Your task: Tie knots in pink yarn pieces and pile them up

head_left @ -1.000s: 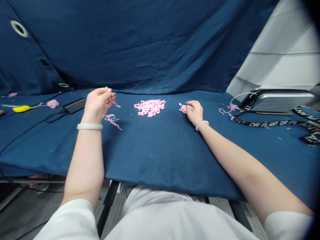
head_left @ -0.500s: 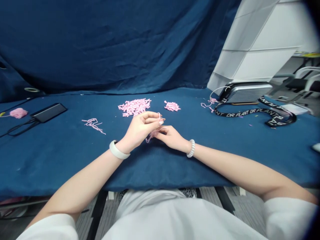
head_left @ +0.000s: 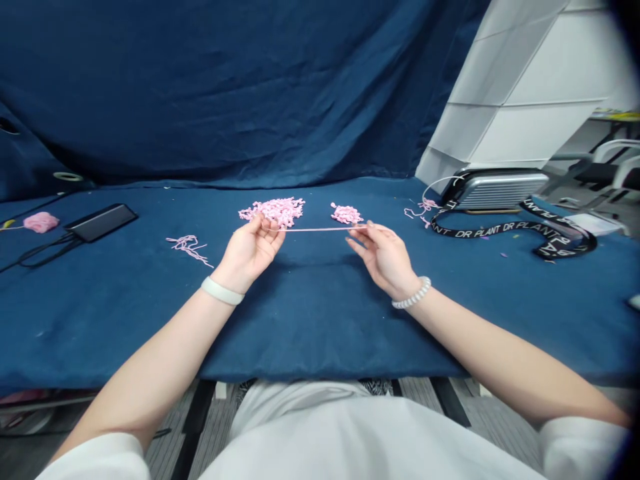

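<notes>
A short pink yarn strand is stretched taut and level between my two hands above the blue cloth-covered table. My left hand pinches its left end between thumb and fingers. My right hand pinches the right end, other fingers spread. Just behind the strand lie a larger pile of knotted pink yarn pieces and a smaller pile. A few loose pink strands lie to the left of my left hand.
A black phone with a cable and a pink yarn ball sit far left. At right stand a silver ribbed case and a black printed lanyard. A blue cloth backdrop hangs behind.
My hands came together at the table's middle from apart, then drew apart again, pulling one pink strand straight between them. The view shifted right.
</notes>
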`<state>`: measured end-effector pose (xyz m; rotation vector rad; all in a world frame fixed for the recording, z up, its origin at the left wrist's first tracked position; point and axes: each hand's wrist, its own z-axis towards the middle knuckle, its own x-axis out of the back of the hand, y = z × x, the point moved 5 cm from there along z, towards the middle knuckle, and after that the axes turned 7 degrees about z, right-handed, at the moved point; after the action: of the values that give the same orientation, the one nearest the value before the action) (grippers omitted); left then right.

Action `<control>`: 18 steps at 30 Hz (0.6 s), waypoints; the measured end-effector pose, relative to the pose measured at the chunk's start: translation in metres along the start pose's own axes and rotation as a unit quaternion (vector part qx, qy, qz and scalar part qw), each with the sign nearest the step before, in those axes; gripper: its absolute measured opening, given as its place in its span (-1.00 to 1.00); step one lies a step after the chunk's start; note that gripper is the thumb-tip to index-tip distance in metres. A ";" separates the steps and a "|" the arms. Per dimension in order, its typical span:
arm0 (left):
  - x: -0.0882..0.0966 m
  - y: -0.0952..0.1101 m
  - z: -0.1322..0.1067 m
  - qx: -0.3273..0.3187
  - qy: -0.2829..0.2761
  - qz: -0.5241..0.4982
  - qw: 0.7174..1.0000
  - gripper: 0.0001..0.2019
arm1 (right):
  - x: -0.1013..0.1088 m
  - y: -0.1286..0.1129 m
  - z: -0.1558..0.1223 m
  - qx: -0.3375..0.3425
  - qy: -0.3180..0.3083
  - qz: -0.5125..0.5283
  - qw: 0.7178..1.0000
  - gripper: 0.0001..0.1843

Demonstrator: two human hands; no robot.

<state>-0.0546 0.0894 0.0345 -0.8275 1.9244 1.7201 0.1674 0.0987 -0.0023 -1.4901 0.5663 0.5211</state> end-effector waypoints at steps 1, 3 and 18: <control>0.002 0.001 0.002 -0.001 0.007 -0.002 1.000 -0.77 | 0.002 -0.003 0.004 0.004 0.013 0.022 1.000 -0.76; 0.006 -0.001 0.005 0.002 0.014 0.003 1.000 -0.79 | 0.005 -0.006 0.009 0.000 0.022 0.053 0.998 -0.81; 0.003 0.005 0.003 -0.036 -0.019 0.014 0.999 -0.87 | -0.006 -0.027 0.007 -0.043 -0.066 0.067 0.995 -0.76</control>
<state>-0.0600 0.0919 0.0355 -0.7915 1.8680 1.8168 0.1807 0.1053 0.0221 -1.4922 0.5488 0.7514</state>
